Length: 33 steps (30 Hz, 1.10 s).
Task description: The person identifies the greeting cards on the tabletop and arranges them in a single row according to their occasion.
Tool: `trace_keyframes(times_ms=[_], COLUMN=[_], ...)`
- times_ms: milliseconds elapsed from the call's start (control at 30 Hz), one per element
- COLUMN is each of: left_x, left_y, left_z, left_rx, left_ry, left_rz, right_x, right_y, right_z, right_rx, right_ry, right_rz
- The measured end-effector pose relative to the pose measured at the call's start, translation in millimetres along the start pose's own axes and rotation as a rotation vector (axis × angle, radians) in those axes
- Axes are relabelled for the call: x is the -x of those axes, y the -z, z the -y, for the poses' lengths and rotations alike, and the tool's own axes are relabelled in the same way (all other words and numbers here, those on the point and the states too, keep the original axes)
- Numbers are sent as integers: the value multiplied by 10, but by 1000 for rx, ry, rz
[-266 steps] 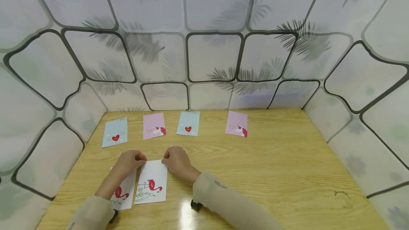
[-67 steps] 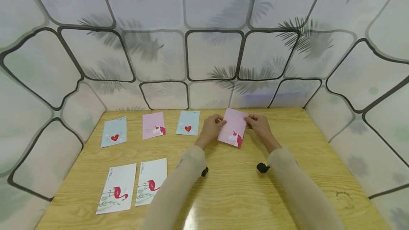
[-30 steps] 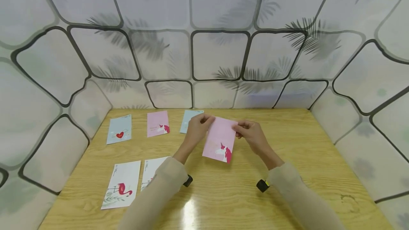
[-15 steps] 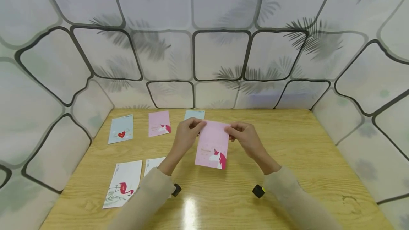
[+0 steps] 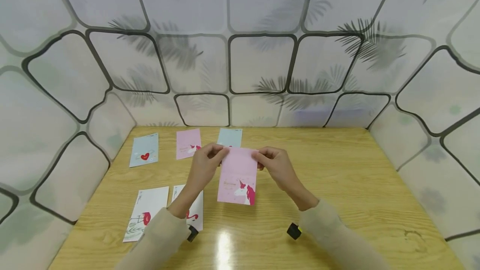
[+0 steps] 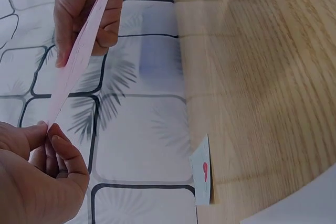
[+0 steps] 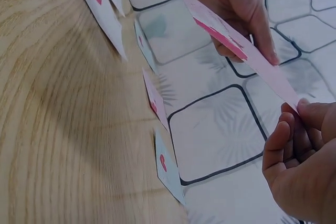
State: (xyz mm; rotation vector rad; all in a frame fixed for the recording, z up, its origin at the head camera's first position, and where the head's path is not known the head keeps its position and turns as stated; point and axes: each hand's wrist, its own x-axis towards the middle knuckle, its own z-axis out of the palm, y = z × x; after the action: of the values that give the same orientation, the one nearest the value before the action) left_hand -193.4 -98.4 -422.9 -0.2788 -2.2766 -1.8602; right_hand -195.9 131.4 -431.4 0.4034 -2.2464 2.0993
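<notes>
A pink card with a white, red-maned unicorn (image 5: 238, 178) is held up over the table's middle in the head view. My left hand (image 5: 204, 166) pinches its upper left corner between thumb and fingers, and my right hand (image 5: 275, 166) pinches the upper right corner. Seen edge-on in the left wrist view, the pink card (image 6: 79, 51) slants between both hands, off the tabletop. Beneath my left forearm lie two white flamingo cards, the left one (image 5: 153, 199) partly covered by the sleeve, the right one (image 5: 198, 207) partly by the wrist.
Along the table's back lie a blue heart card (image 5: 144, 149), another pink unicorn card (image 5: 188, 143) and a second blue card (image 5: 230, 136), its lower part hidden behind hand and held card. A patterned fabric wall (image 5: 262, 66) surrounds the wooden table (image 5: 337, 178) at back and sides.
Earlier both hands were at a flamingo card at left. Then they gripped the pink unicorn card at the back right, lifted it, and brought it left and nearer to me.
</notes>
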Motion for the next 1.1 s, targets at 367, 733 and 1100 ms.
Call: trace_keyframes(times_ms=[367, 733, 1100], left_x=[125, 232, 278], left_y=[194, 324, 337], left_z=[64, 188, 351], left_rx=[-43, -127, -183], left_ry=[92, 153, 253], left_rz=[7, -15, 0], right_x=[14, -10, -5], right_y=[-182, -369, -451], right_z=[-75, -199, -354], right_rx=[-5, 57, 102], right_ry=[-19, -100, -171], right_rz=[63, 86, 85])
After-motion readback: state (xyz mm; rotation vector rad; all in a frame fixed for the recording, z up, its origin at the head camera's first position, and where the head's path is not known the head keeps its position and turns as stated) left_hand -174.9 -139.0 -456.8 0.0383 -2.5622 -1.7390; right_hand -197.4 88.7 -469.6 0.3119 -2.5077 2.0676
